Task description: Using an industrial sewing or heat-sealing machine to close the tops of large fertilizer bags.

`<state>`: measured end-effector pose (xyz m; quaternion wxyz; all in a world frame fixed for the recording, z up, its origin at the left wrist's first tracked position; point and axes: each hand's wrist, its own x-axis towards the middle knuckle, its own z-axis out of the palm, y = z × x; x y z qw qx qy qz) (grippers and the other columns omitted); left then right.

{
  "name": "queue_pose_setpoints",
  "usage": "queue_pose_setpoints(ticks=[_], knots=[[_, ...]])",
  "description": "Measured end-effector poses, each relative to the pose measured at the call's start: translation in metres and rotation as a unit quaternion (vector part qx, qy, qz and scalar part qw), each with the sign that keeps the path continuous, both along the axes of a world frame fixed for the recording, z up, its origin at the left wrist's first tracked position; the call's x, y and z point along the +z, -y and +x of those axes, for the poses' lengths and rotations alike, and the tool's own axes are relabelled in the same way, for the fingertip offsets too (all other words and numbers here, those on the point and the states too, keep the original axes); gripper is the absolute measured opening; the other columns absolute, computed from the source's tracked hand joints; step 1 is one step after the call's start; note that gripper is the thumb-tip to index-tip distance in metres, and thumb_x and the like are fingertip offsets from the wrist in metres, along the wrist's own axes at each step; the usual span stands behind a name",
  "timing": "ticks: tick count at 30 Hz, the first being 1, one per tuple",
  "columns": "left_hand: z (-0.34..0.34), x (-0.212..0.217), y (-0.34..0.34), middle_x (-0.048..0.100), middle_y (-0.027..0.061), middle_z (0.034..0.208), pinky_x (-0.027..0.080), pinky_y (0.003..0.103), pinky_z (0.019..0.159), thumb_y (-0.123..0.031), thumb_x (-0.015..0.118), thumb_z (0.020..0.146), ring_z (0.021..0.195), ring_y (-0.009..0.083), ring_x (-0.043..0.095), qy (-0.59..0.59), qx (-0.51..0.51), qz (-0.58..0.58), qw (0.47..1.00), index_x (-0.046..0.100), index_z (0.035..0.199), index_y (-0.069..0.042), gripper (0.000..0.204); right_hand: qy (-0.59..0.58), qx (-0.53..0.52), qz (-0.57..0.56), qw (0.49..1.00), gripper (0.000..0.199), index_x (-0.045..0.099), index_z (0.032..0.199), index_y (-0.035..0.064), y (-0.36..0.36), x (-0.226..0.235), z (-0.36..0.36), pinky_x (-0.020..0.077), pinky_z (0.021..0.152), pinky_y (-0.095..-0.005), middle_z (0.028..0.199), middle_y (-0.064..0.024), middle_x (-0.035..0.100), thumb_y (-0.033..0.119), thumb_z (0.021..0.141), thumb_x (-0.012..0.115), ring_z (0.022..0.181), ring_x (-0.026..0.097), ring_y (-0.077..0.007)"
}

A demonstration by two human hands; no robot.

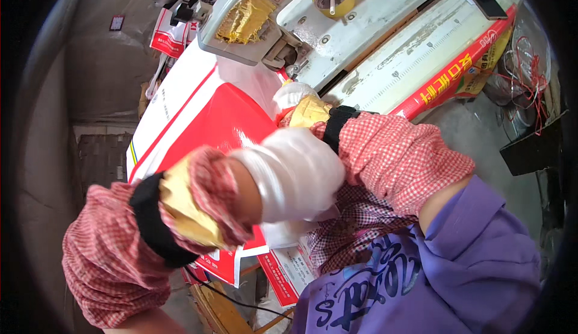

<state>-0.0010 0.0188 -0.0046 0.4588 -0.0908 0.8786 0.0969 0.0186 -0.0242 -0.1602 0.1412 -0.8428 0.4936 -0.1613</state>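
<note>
Grip can't tell: L hand (294,174) blurred, R hand (295,95) fingers unclear
Red/wht sheet (232,117) lies L of R hand, behind L hand in view, slanting dn-left from machine (367,27); R nearer machine

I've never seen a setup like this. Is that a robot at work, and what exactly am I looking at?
No robot here, just a person. The one picture comes from a camera worn on that person's head, looking down; its wide fisheye lens bends straight edges. The left hand, blurred by motion, is in front of some red-and-white sheeting. The right hand is farther up, close to a pale machine, possibly one for sewing. Both hands have white coverings that look like gloves. A roll of yellow tape rests on the machine. Whether either hand grips anything is too unclear to say.
</note>
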Motion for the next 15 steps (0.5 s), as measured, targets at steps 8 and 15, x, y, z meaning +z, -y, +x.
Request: queue_pose_setpoints(ticks=[8, 15], knots=[[0.028, 0.11, 0.04, 0.056, 0.0138, 0.067, 0.046, 0.04, 0.07, -0.026, 0.071, 0.058, 0.076, 0.0309, 0.056, 0.164, 0.232, -0.281, 0.917, 0.063, 0.058, -0.005, 0.023, -0.05, 0.049, 0.024, 0.997, 0.004, 0.065, 0.065, 0.0121, 0.012, -0.002, 0.004, 0.0463, 0.052, -0.0384, 0.063, -0.0085, 0.06, 0.014, 0.064, 0.062, 0.061, 0.058, -0.0245], [-0.006, -0.013, -0.075, 0.057, 0.0103, 0.068, 0.049, 0.036, 0.055, -0.013, 0.058, 0.063, 0.059, 0.026, 0.058, -0.001, 0.211, -0.029, 0.977, 0.059, 0.065, -0.002, 0.011, 0.074, 0.146, 0.027, 0.986, 0.012, 0.066, 0.063, 0.0107, 0.055, -0.044, 0.022, 0.0466, 0.05, -0.0395, 0.058, -0.0085, 0.06, 0.015, 0.052, 0.069, 0.052, 0.056, -0.0285]])
